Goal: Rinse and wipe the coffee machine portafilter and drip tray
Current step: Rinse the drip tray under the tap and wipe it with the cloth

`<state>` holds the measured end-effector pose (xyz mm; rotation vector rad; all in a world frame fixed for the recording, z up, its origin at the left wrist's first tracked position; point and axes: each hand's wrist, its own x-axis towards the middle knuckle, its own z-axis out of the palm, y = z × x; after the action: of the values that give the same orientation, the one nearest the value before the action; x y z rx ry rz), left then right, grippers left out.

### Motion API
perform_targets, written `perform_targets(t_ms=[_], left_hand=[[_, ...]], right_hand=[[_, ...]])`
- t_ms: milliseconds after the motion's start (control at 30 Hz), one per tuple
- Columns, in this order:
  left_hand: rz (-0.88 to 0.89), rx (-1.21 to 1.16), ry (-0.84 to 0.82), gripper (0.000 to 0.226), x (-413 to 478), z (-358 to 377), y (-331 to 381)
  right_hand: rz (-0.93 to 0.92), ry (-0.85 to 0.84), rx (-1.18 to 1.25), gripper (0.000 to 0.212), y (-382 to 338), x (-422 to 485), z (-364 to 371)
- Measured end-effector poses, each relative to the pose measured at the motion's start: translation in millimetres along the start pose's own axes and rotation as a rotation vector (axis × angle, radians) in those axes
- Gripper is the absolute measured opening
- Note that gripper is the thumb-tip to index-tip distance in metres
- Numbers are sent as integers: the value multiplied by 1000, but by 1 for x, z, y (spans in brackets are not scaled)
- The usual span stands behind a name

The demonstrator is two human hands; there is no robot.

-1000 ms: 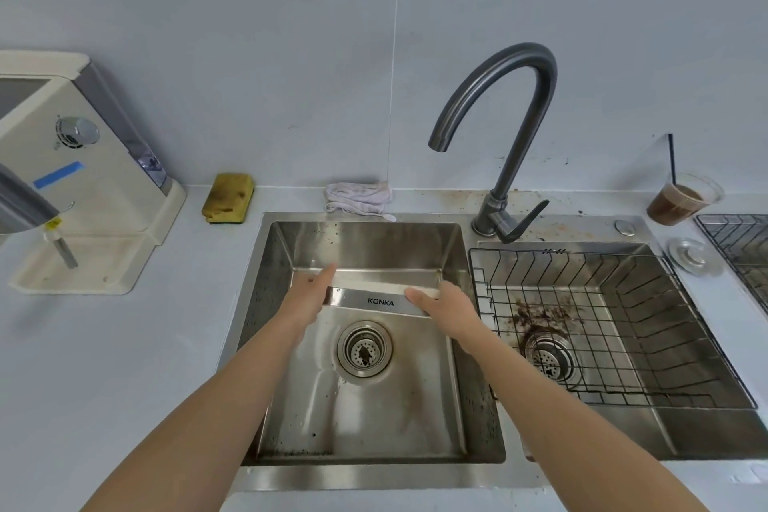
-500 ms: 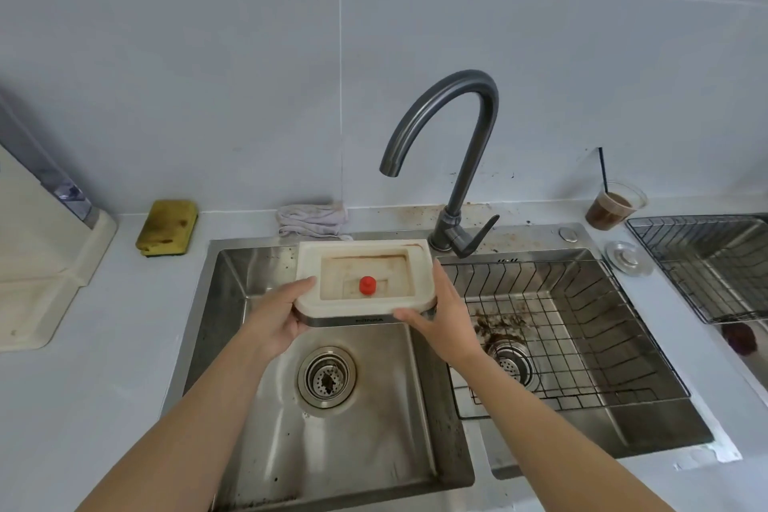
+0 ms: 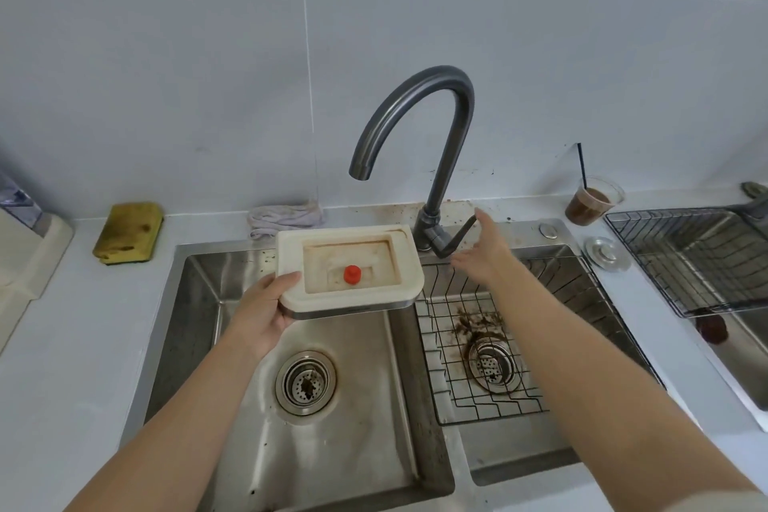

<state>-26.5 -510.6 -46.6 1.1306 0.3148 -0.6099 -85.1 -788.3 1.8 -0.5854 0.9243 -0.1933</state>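
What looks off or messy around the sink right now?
Coffee grounds are spilled on the wire basket over the right drain, and brown spatter marks the counter behind the faucet. The drip tray recess is stained brown.

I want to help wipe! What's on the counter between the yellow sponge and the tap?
A crumpled pale cloth lies against the wall between the sponge and the tap, seen in the head view.

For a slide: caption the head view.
Left hand holds the drip tray over the sink; right hand reaches toward the faucet lever.
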Motion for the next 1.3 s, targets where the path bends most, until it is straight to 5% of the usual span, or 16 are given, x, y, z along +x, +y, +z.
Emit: perform_targets(t_ms=[233,567,1300], left_hand=[[7,-29,34,8,-1,0,-1],[-5,-14,35,8,2,-3,-3],[-6,-34,50,9,-10,-20,-2]], right_hand=[[225,15,-2,73,-22,39,10],[129,127,-216,41,-20,60,17],[81,19,-162,43,-13,49,8]])
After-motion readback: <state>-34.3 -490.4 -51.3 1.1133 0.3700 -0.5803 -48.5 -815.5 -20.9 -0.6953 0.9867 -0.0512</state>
